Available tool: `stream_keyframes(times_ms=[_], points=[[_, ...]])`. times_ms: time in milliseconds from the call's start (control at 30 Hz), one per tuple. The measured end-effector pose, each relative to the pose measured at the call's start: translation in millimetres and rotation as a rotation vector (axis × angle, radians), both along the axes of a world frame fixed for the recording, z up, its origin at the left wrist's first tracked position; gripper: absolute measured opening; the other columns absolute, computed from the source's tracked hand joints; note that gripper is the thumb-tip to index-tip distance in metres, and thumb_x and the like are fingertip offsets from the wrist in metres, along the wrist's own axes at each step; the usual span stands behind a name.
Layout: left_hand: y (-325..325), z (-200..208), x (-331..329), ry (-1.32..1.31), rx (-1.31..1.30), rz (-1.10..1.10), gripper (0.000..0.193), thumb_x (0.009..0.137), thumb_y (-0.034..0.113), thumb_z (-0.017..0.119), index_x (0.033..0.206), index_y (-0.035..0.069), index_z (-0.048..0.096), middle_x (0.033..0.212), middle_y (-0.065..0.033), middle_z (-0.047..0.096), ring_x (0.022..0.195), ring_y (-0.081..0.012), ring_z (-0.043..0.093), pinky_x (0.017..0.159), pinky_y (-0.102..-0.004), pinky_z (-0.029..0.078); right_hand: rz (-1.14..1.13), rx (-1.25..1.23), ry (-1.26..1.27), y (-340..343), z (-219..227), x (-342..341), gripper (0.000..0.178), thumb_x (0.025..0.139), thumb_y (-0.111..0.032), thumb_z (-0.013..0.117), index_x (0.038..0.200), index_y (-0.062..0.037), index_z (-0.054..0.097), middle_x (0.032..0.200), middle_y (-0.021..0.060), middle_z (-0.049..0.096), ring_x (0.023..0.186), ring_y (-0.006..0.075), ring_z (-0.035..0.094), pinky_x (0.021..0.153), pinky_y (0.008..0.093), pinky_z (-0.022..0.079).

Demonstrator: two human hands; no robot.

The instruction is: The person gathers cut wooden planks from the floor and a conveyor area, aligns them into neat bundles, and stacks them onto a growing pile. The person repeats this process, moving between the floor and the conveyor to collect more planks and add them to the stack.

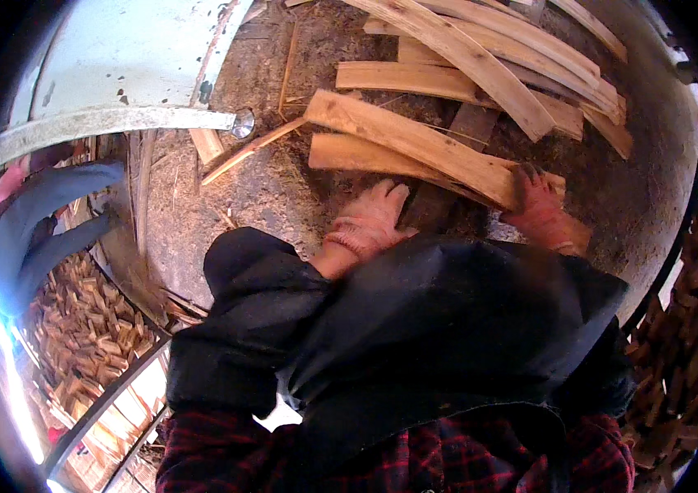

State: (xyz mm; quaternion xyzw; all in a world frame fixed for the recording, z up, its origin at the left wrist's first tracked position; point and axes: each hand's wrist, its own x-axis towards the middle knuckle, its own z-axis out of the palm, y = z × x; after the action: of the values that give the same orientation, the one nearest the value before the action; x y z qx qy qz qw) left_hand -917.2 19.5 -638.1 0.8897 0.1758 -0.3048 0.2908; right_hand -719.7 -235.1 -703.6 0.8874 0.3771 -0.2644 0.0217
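Observation:
Both my hands wear pinkish work gloves. At the right, my right hand (540, 212) has its fingers over the end of a long wooden board (415, 146), gripping it. Beneath this board lies a second wooden board (365, 156), its left end showing. My left hand (369, 218) is just below that second board's left part, fingers stretched out and thumb apart, with nothing seen in it. Whether its fingertips touch the wood, I cannot tell. Dark sleeves and a dark apron cover much of the lower view.
More boards (480, 66) lie crisscrossed at the far right on the worn, sawdust-strewn surface (176, 222). A thin wood strip (254, 150) lies left of my boards. A pale blue metal panel (135, 57) stands far left. Another person's legs (53, 214) and piled wood pieces (90, 329) are at left.

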Motion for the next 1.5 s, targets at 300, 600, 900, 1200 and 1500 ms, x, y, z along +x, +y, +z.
stream_keyframes(times_ms=[300,600,900,1200,1500], points=[[-34.9,-65.4,-8.9,0.03,-0.369,1.011,0.076,0.081,0.06,0.064,0.119,-0.005,0.061,0.118,-0.0219,0.064,0.109,-0.0327,0.06,0.094,-0.0382,0.044,0.154,0.158,0.017,30.3,9.7,30.6,0.1,0.063,-0.049,0.081,0.145,-0.0127,0.038,0.146,0.021,0.04,0.137,0.0373,0.035,0.11,0.049,0.034],[-35.4,-53.1,6.6,-0.171,-0.495,1.333,0.065,0.085,0.045,0.066,0.127,-0.004,0.055,0.123,-0.0211,0.063,0.114,-0.0357,0.058,0.096,-0.0393,0.043,-0.304,0.101,0.29,37.8,10.5,17.9,0.083,0.069,-0.062,0.073,0.131,-0.0092,0.054,0.122,0.0236,0.06,0.114,0.0385,0.058,0.097,0.0496,0.045],[-37.4,-104.6,26.8,-0.178,-0.44,1.121,0.088,0.078,0.057,0.067,0.139,-0.002,0.044,0.134,-0.026,0.053,0.126,-0.0373,0.051,0.104,-0.0409,0.039,-0.072,0.151,-0.6,122.5,-14.3,82.8,0.101,0.07,-0.052,0.077,0.146,-0.0035,0.032,0.136,0.0249,0.049,0.125,0.037,0.049,0.101,0.0406,0.044],[-61.1,-65.7,21.8,-0.212,-0.421,1.186,0.078,0.081,0.056,0.065,0.132,-0.001,0.051,0.123,-0.0224,0.06,0.115,-0.034,0.057,0.098,-0.0402,0.043,-0.48,0.264,0.043,48.0,33.0,59.0,0.072,0.063,-0.041,0.082,0.121,-0.0058,0.059,0.11,0.0193,0.067,0.102,0.0351,0.064,0.09,0.0416,0.051],[-114.1,-108.7,3.9,0.065,-0.842,0.979,0.079,0.085,0.065,0.053,0.118,-0.007,0.061,0.113,-0.0214,0.066,0.108,-0.0324,0.061,0.092,-0.0389,0.044,-0.425,0.506,0.878,-39.7,16.1,4.1,0.077,0.076,-0.032,0.077,0.139,-0.0003,0.045,0.125,0.0152,0.062,0.115,0.0259,0.057,0.103,0.0346,0.041]])
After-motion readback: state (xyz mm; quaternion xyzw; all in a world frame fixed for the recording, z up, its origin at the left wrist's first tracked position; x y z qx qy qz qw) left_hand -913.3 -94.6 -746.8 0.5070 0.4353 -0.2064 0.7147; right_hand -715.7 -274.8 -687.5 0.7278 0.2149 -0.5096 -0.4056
